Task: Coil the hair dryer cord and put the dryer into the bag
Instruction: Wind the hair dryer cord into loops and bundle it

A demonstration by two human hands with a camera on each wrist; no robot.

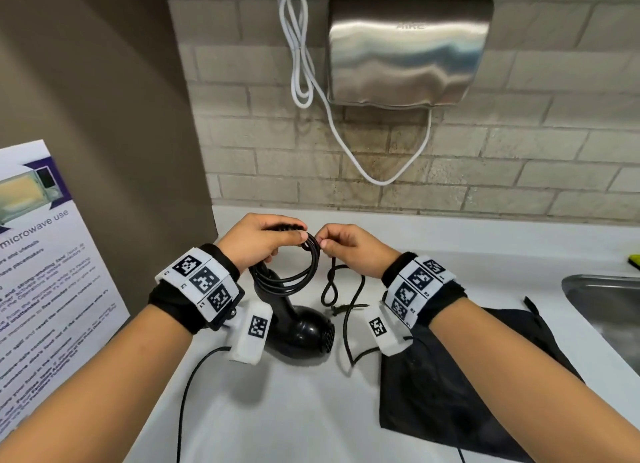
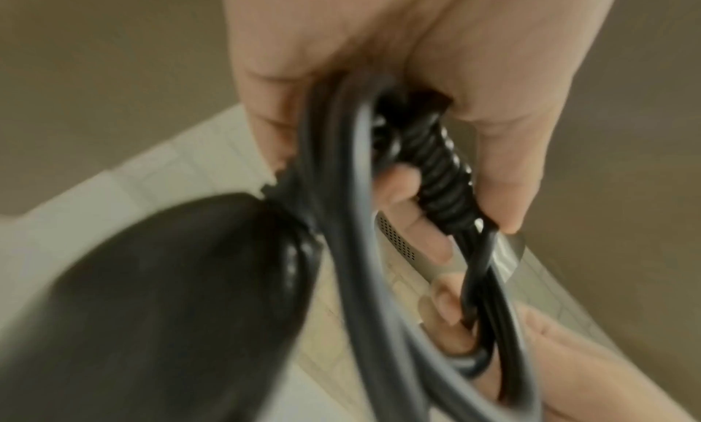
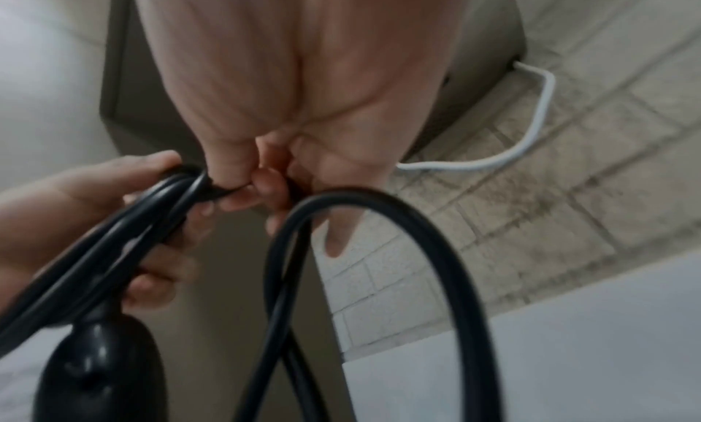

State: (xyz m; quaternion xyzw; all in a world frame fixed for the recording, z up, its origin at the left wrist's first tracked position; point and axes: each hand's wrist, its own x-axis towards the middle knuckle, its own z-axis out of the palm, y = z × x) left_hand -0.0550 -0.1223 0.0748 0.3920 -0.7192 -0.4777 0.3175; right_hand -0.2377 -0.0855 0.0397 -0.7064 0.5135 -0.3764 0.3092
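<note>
A black hair dryer (image 1: pixel 304 327) hangs head-down just above the white counter (image 1: pixel 450 254). My left hand (image 1: pixel 263 240) grips the ribbed end of its handle (image 2: pixel 443 185) together with several loops of the black cord (image 1: pixel 294 272). My right hand (image 1: pixel 346 247) pinches the cord (image 3: pixel 224 191) right beside the left thumb, and a loose loop (image 3: pixel 379 206) of cord hangs below it. The rest of the cord (image 1: pixel 349 310) trails down to the counter. A flat black bag (image 1: pixel 460 376) lies on the counter under my right forearm.
A steel hand dryer (image 1: pixel 408 50) with a white cable (image 1: pixel 301 64) hangs on the tiled wall behind. A metal sink (image 1: pixel 609 317) sits at the right edge. A microwave-use poster (image 1: pixel 45 272) leans at the left. Thin black wrist-camera cables (image 1: pixel 194 386) cross the counter.
</note>
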